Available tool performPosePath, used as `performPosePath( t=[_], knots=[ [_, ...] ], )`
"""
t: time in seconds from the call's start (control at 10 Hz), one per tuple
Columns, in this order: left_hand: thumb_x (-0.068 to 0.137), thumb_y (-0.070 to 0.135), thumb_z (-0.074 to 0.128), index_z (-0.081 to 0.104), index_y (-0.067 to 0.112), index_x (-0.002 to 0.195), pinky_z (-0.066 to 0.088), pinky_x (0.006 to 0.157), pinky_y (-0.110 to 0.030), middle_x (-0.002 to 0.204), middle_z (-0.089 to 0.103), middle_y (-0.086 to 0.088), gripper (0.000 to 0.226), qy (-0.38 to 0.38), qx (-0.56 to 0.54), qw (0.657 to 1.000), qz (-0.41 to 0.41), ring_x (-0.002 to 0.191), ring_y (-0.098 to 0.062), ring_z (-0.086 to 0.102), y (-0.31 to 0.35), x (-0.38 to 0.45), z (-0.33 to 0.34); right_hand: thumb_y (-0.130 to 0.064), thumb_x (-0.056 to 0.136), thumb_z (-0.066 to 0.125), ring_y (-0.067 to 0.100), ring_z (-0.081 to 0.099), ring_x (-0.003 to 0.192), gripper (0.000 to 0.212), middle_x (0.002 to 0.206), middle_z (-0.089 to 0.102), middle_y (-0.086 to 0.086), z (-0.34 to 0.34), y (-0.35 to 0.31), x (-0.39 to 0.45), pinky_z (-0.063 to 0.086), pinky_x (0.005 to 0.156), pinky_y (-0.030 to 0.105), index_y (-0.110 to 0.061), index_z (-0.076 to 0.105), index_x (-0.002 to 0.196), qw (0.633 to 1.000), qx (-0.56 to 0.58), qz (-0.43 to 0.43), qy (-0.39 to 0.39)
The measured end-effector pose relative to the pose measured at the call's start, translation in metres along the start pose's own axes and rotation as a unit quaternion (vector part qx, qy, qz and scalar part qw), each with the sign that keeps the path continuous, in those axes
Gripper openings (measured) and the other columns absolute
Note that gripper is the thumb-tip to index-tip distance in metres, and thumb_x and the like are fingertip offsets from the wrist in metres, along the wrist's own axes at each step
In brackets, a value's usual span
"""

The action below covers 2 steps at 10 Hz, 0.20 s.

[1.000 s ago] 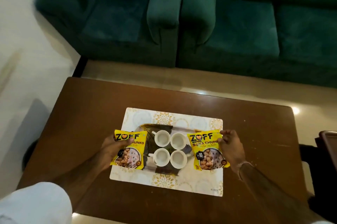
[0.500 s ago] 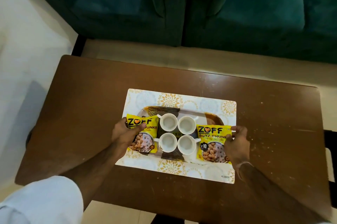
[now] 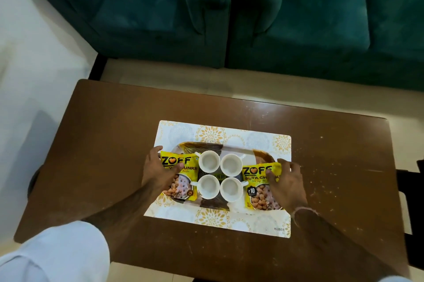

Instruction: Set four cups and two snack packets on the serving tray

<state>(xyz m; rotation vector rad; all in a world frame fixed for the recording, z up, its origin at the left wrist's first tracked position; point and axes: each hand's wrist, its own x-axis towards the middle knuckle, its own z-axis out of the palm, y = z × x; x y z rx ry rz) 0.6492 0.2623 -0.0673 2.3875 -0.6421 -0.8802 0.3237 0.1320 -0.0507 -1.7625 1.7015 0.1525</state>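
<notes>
A brown-and-gold serving tray (image 3: 231,148) lies on a white and gold placemat (image 3: 218,219). Several white cups (image 3: 209,161) stand in two rows of two at the tray's middle. A yellow snack packet (image 3: 183,180) lies on the tray's left end. My left hand (image 3: 156,176) holds its left edge, thumb across the print. A second yellow snack packet (image 3: 257,192) lies on the right end, partly over the tray's rim. My right hand (image 3: 288,186) pinches its right side, thumb on top.
The placemat sits on a brown wooden table (image 3: 103,144) with bare wood all around it. Beyond the far edge stand two dark green sofas (image 3: 160,10). A dark object (image 3: 413,190) pokes in at the right edge.
Both hands have brought the packets inward and down onto the tray's two ends beside the cups. The camera has tipped further down over the table.
</notes>
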Motion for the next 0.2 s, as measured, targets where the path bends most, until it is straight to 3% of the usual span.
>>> performPosePath(
  t=[0.2],
  knots=[
    [0.069, 0.033, 0.088, 0.04, 0.02, 0.142, 0.046, 0.101, -0.047, 0.14, 0.047, -0.01, 0.088, 0.011, -0.011, 0.999, 0.038, 0.127, -0.028, 0.049, 0.046, 0.001, -0.019, -0.046, 0.095, 0.053, 0.041, 0.037, 0.135, 0.061, 0.153, 0.033, 0.016, -0.04, -0.041, 0.008, 0.037, 0.109, 0.048, -0.014, 0.041, 0.145, 0.997, -0.007, -0.072, 0.031]
  ],
)
